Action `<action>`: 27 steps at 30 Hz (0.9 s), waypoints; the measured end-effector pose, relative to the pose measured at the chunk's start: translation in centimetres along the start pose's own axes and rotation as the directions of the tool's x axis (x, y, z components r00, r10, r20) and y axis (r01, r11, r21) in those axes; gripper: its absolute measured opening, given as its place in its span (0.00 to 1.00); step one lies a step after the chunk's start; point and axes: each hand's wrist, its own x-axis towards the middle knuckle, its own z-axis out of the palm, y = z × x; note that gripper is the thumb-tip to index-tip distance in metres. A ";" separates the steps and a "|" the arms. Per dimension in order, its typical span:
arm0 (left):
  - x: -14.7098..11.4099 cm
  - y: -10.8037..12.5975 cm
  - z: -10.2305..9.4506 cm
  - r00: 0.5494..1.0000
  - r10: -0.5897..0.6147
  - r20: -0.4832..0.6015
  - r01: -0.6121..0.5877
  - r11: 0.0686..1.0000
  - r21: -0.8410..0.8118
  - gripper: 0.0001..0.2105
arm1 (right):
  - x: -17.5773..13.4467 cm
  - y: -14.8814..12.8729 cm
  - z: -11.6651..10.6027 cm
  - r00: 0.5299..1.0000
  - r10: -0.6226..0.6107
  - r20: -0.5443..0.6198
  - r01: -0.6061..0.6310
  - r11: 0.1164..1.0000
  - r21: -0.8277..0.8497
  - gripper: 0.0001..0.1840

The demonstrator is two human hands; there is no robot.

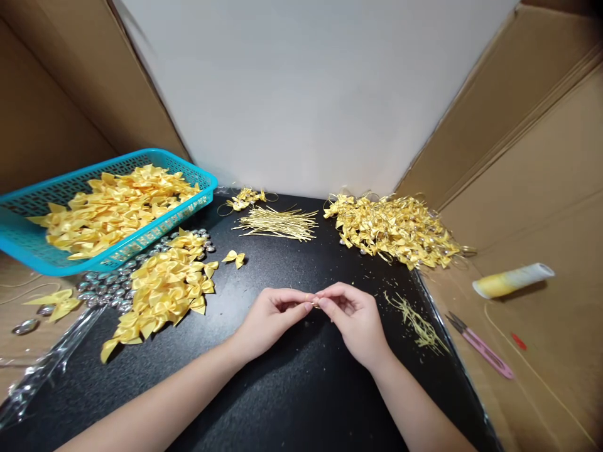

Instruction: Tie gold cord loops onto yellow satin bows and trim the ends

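Observation:
My left hand [277, 314] and my right hand [355, 320] meet fingertip to fingertip above the black table [264, 402]. Both are closed in a pinch on a small gold-coloured piece [315, 304], mostly hidden by the fingers; its exact kind cannot be made out. To the left lies a pile of yellow ribbon bows [164, 285], with a single bow [234, 258] apart from it. Beyond the hands is a bundle of gold cords [277, 223]. At the back right is a heap of bows with gold cord loops [396, 229].
A blue basket [155, 235] of bows stands left, above shiny silvery beads [106, 285]. A few looped bows [245, 198] lie at the back. Cord scraps [419, 323], pink-handled thread snips [485, 351] and a yellow-white roll [513, 280] lie right. Cardboard walls [532, 157] flank the table.

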 end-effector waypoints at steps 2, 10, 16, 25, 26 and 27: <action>0.0 -0.2 -0.1 1.000 0.011 -0.013 -0.011 1.000 0.007 0.12 | 0.1 0.0 -0.2 1.000 -0.004 -0.016 0.004 1.000 -0.026 0.05; 0.6 -0.9 -0.3 0.993 -0.114 -0.023 0.096 0.912 -0.398 0.15 | 0.4 0.1 -0.5 0.998 0.060 -0.023 -0.060 0.998 0.003 0.06; 0.6 -1.0 -0.6 0.997 -0.067 0.026 0.071 0.917 -0.392 0.11 | 0.8 0.4 -0.8 0.988 0.100 -0.118 -0.094 0.994 0.056 0.07; 0.4 -1.0 -0.3 0.998 -0.062 -0.003 0.059 0.960 -0.272 0.10 | 0.1 0.3 -0.2 1.000 -0.017 0.005 0.017 0.995 -0.094 0.04; 0.5 -1.0 -0.2 0.997 -0.079 -0.022 0.068 0.946 -0.317 0.11 | 0.0 0.3 -0.1 0.999 -0.048 0.012 0.049 0.991 -0.123 0.04; 0.6 -1.0 -0.1 0.994 -0.102 -0.039 0.080 0.927 -0.365 0.11 | -0.1 0.4 0.0 0.997 -0.079 0.007 0.079 0.986 -0.144 0.04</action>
